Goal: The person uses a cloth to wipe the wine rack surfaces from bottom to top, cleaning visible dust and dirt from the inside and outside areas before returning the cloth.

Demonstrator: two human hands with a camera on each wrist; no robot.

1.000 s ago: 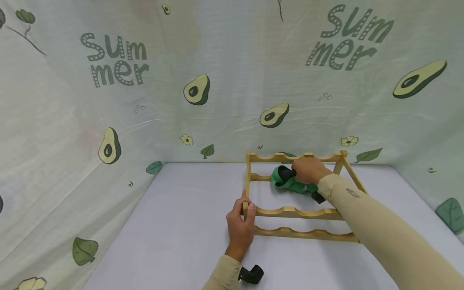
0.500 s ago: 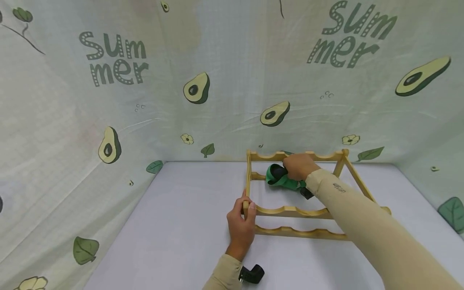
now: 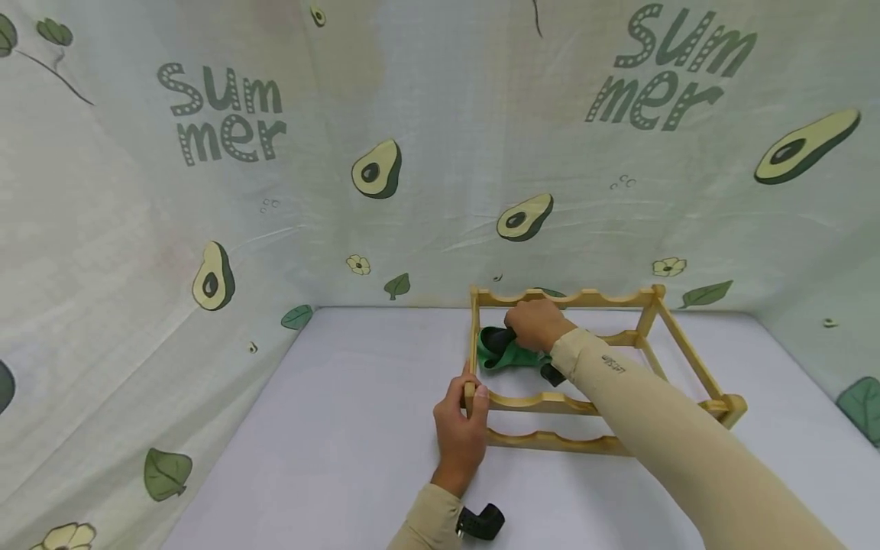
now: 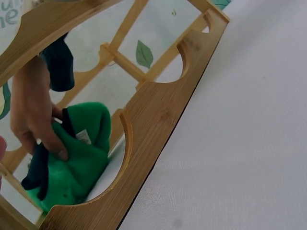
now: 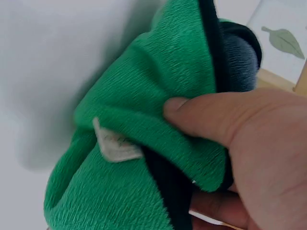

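Note:
A light wooden rack [image 3: 543, 402] with scalloped rails, resembling a wine rack, stands on the white table. My left hand [image 3: 459, 431] grips its near left corner, thumb over the front. Inside the frame, my right hand [image 3: 538, 325] pinches a green cloth [image 3: 510, 357] with dark edging, close to the left side piece. In the right wrist view the thumb presses on the bunched cloth [image 5: 134, 105], and a small white tag [image 5: 117, 146] shows. Past the curved rail [image 4: 163, 103] in the left wrist view, the cloth hangs folded near the tabletop.
The white table [image 3: 344, 412] extends left and in front of the rack. A curtain [image 3: 440, 137] printed with avocados and leaves hangs behind and at both sides. My right sleeve [image 3: 660, 412] crosses the rack's front rails. A black device [image 3: 481, 522] sits on my left wrist.
My right hand has moved left within the rack, bringing the green cloth close to the left side piece. The left hand keeps its hold on the corner.

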